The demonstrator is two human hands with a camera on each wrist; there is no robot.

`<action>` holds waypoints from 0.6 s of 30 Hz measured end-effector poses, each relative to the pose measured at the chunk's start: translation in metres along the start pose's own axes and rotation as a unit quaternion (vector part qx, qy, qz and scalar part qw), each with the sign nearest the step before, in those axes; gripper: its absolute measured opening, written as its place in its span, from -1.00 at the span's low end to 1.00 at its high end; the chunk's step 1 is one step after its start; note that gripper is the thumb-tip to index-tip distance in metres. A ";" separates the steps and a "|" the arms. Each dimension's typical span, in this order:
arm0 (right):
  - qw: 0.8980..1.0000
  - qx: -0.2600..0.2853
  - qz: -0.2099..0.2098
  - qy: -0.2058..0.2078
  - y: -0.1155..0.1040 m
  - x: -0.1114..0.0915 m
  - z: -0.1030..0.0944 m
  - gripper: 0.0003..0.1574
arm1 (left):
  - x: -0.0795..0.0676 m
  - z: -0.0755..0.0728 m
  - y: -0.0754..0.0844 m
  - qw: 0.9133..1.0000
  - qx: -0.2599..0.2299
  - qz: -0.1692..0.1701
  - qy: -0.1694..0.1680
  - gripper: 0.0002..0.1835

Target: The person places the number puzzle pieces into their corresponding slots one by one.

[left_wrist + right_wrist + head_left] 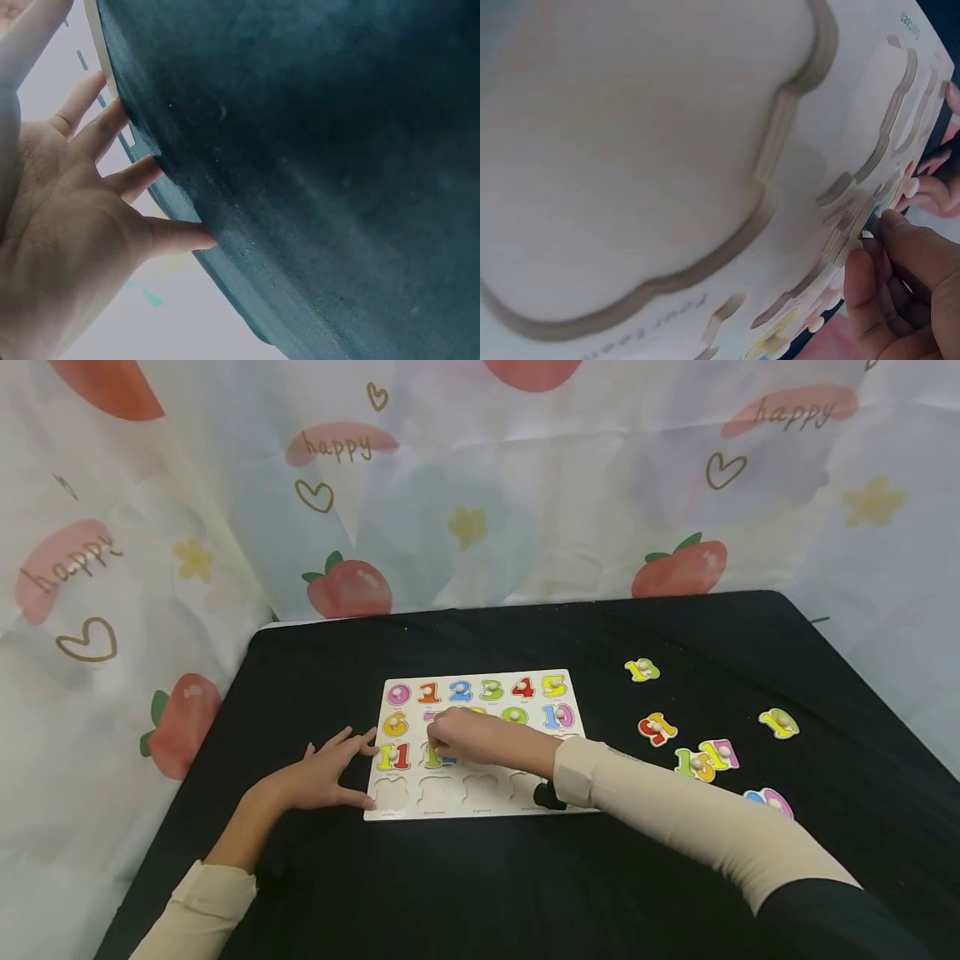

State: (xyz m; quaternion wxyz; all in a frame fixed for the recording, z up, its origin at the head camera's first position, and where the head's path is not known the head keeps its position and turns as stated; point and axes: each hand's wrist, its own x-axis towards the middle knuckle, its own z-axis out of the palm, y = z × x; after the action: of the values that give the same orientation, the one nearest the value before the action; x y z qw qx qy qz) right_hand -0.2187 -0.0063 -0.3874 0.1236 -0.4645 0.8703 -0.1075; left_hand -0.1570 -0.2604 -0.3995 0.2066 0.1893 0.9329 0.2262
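Observation:
A cream number-puzzle board (491, 813) lies on the black cloth, knobbed number pieces filling its upper rows. My right hand (472, 737) reaches over it and pinches a green-and-blue number 12 piece (432, 757) by its knob, at the slot beside the number 11 piece (393, 757). Fingers partly hide this piece in the head view. In the right wrist view the thumb and index fingertip (891, 217) meet at a small white knob. My left hand (326, 777), fingers spread, touches the board's left edge with thumb and fingertips. Outlined recesses along the bottom row are bare.
Loose pieces lie right of the board: a number 13 piece (642, 670), a red-and-orange piece (657, 729), a number 16 piece (695, 765) touching a yellow-and-pink piece (720, 754), a green-and-yellow piece (779, 723) and a blue-and-pink piece (772, 800). A printed curtain (480, 485) hangs behind.

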 end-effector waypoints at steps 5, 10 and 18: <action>1.000 -0.005 0.016 -0.016 -0.003 0.007 0.002 -0.90 | 0.001 -0.002 0.001 1.000 0.002 0.005 0.000 -0.09; 0.999 -0.015 0.026 -0.021 -0.006 0.007 0.002 -0.88 | 0.001 -0.001 0.000 1.000 0.001 0.003 -0.001 -0.10; 0.999 -0.006 0.034 -0.009 0.015 -0.023 -0.021 -0.63 | -0.002 0.008 -0.001 1.000 -0.008 0.000 -0.001 -0.09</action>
State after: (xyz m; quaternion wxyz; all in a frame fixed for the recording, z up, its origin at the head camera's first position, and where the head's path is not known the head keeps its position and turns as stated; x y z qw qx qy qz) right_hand -0.2242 0.0226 -0.3694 0.1322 -0.4360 0.8852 -0.0942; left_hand -0.1521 -0.2593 -0.4058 0.2093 0.1881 0.9308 0.2332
